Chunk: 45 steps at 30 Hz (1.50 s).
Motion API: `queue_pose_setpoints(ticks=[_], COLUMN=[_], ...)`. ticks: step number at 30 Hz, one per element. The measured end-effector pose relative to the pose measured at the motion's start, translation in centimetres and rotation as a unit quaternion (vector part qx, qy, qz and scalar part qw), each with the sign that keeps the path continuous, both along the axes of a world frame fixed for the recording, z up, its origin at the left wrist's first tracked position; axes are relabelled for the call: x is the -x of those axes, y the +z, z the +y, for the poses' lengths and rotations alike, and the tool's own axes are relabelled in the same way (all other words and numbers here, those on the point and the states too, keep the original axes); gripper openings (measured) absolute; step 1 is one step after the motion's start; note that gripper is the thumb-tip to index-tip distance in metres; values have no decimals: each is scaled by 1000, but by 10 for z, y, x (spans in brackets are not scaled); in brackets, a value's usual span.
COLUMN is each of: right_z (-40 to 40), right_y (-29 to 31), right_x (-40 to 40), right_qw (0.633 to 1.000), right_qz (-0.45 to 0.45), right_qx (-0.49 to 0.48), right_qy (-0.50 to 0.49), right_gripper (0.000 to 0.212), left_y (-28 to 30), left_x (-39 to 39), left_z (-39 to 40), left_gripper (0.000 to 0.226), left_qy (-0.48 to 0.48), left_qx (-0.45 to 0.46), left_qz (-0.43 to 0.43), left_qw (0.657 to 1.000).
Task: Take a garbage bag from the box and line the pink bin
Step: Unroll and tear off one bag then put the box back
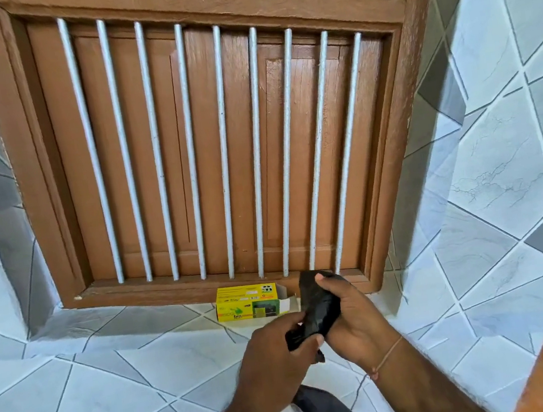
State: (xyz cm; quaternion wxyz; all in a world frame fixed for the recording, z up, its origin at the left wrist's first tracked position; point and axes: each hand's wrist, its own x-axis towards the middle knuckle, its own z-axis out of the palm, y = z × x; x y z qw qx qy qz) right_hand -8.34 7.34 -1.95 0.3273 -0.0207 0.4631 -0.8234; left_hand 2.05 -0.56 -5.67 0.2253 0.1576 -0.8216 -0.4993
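Box: yellow box (pixel 247 301), flap open, on the tiled sill (pixel 161 324), at 11 o'clock of my hands.
Bag: folded black garbage bag (pixel 318 307), off the sill.
Hands: my left hand (pixel 275 354) pinches its lower end; my right hand (pixel 353 316) clasps its upper part.

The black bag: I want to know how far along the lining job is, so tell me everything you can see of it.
The bag is black, glossy thin plastic, still rolled or folded into a compact bundle, not opened out. Both hands hold it above the tiled ledge: the right hand wraps its upper part with the thumb on top, the left hand pinches its lower end. It sits just right of the yellow box, whose end flap is open. No pink bin is in view.
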Motion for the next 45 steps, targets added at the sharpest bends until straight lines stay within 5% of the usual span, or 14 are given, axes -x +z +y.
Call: queue_pose_setpoints(ticks=[5, 7, 10, 15, 19, 21, 25, 30, 36, 40, 45], right_z=[-12, -15, -9, 8, 1, -5, -14, -22, -32, -31, -26], right_y=[-2, -9, -24, -42, -47, -43, -36, -38, -54, -68, -82], right_x=[-12, -11, -1, 23, 21, 22, 43, 71, 108, 131, 156], right_qw=[1000, 996, 975, 998, 963, 964, 985, 958, 905, 916, 839], right_qz=[-3, 82, 190, 52, -24, -13, 129, 237, 312, 297, 434], right_qx=[3, -16, -86, -2, 175, 175, 10, -151, -291, -269, -305], right_qy=[12, -24, -82, 33, 204, 198, 118, 60, 6, 16, 120], right_gripper=[17, 13, 55, 88, 108, 100, 45, 18, 10, 9, 29], left_y=[-9, -12, -13, 5, 16, 11, -4, -10, -26, -33, -13], left_x=[-2, -3, -5, -5, 6, 20, 52, 90, 128, 116, 85], left_z=[-23, -32, -41, -48, -47, -50, -51, -27, -6, -15, -71], left_gripper=[16, 21, 9, 9, 23, 26, 16, 16, 53, 52, 60], left_qy=[-44, -45, -29, -108, -127, -82, 23, 152, 188, 160, 235], left_qx=[-60, -54, -8, -111, -175, -138, -18, 184, 391, 350, 408], left_qz=[-32, -37, -48, -14, 5, -2, -15, -83, -186, -208, -266], left_qw=[997, 997, 998, 988, 976, 987, 999, 968, 882, 899, 841])
